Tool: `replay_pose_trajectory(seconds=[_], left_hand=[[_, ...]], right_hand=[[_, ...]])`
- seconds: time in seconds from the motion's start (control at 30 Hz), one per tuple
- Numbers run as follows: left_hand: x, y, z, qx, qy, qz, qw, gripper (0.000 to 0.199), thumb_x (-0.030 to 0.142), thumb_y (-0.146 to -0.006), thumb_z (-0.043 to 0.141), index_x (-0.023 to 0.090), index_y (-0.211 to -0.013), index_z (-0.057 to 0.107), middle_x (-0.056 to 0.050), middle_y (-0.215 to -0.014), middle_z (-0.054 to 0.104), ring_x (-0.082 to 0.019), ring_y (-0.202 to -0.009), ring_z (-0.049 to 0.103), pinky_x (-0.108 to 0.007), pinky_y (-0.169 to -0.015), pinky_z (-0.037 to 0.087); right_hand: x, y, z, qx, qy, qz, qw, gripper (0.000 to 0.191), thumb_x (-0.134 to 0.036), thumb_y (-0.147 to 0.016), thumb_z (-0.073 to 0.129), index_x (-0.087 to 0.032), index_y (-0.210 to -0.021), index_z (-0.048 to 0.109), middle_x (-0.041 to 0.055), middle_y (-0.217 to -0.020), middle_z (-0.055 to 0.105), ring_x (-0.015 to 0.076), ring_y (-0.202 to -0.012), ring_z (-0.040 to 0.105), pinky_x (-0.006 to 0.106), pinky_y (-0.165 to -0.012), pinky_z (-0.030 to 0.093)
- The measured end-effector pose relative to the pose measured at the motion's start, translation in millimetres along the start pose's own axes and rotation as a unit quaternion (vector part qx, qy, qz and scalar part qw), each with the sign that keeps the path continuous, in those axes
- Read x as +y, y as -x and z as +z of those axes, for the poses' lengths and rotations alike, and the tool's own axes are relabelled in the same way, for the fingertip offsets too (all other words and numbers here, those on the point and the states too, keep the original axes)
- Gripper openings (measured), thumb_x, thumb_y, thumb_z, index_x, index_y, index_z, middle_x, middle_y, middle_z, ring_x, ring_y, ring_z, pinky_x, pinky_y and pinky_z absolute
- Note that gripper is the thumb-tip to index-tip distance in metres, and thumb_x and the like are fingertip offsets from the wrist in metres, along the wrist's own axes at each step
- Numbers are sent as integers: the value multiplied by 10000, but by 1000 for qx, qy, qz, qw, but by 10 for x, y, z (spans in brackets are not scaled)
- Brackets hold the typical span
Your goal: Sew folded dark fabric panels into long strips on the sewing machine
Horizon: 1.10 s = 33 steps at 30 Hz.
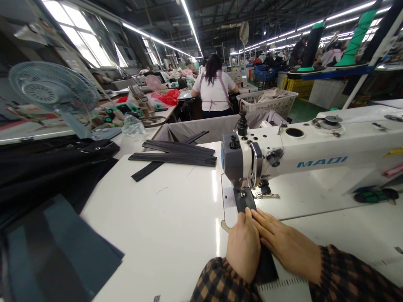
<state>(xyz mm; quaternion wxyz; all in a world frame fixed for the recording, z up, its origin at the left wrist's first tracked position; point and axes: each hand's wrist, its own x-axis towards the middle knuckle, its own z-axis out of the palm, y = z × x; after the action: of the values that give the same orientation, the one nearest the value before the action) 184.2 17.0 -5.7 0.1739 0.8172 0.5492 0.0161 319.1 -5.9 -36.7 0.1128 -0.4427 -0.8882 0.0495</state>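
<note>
A black fabric strip [266, 266] runs under the presser foot of the white sewing machine [302, 147] and toward me along the table. My left hand [244, 245] lies on the strip just in front of the foot, its fingers bent and pressed together on the fabric. Beside it, my right hand [285, 243] rests flat with its fingers stretched toward the foot, the fingertips on the strip's right edge. Several black strips [176, 158] lie crossed on the white table [157, 226], left of the machine.
Dark cloth [56, 167] and blue-grey pieces [66, 243] lie at the left. Beyond them stands a fan [53, 90]. A person [215, 90] sits ahead, near a white basket [267, 102]. Thread cones [355, 40] stand at the upper right.
</note>
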Motion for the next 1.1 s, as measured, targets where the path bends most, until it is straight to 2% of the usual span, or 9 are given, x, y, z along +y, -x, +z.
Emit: replay_pose_trajectory(seconds=[0.23,0.37,0.47,0.57,0.63,0.7,0.77,0.93,1.1], left_hand=[[-24,-75,65,43,5,3,999,434,65,-822,259,23,-1247,337,-127,-961,525,-190,-815,559,-304,-714,475],[-86,73,95,33,-5,14,999,475,16,-785,283,39,-1258,326,-139,-1015,510,-203,-860,545,-317,-728,483],[-198,263,84,37,15,75,996,504,23,-752,347,104,-1249,359,-108,-998,512,-200,-862,532,-330,-744,490],[-323,385,57,79,37,181,980,457,59,-746,405,144,-1194,433,-100,-1082,493,-219,-1007,472,-371,-878,438],[-387,405,58,110,46,234,965,385,81,-760,415,150,-1131,492,-100,-1155,475,-232,-1098,418,-390,-933,401],[-426,395,78,137,56,256,955,328,96,-767,422,153,-1070,535,-94,-1160,495,-231,-1120,412,-389,-933,409],[-443,379,101,161,69,266,948,286,102,-767,435,160,-1014,566,-79,-1109,544,-218,-1096,446,-378,-920,426],[-452,356,107,194,72,302,931,243,103,-753,474,184,-948,594,-26,-992,619,-184,-1013,520,-394,-957,398],[-467,321,87,192,43,335,921,215,123,-765,486,169,-952,583,-17,-923,633,-164,-958,551,-371,-957,405]], right_hand=[[130,-121,-40,14,4,15,1000,456,-141,-857,325,-118,-1311,296,82,-1358,326,173,-1242,286,371,-1015,327],[21,-60,-44,49,42,29,997,413,-229,-865,366,-145,-1270,373,83,-1299,421,213,-1199,359,486,-1008,292],[-157,84,-46,92,49,20,994,422,-298,-853,409,-133,-1242,407,79,-1240,487,222,-1168,392,522,-1027,221],[-272,190,-25,138,49,6,989,333,-162,-845,392,-108,-1160,487,90,-1129,563,217,-1095,454,522,-1016,227],[-292,215,11,155,43,2,987,293,-77,-825,371,-106,-1051,555,89,-992,605,204,-979,517,497,-965,308],[-281,220,52,160,32,0,987,250,-65,-818,380,-115,-944,590,76,-852,603,188,-844,542,443,-856,407],[-255,223,82,169,25,-16,985,220,-67,-821,393,-121,-884,597,70,-790,584,185,-790,532,401,-766,444],[-191,244,54,159,9,-81,984,204,-64,-832,399,-99,-897,589,83,-811,571,201,-832,505,386,-761,435],[-173,247,-5,122,-6,-84,989,194,-86,-845,400,-92,-892,588,79,-805,560,192,-803,492,374,-741,439]])
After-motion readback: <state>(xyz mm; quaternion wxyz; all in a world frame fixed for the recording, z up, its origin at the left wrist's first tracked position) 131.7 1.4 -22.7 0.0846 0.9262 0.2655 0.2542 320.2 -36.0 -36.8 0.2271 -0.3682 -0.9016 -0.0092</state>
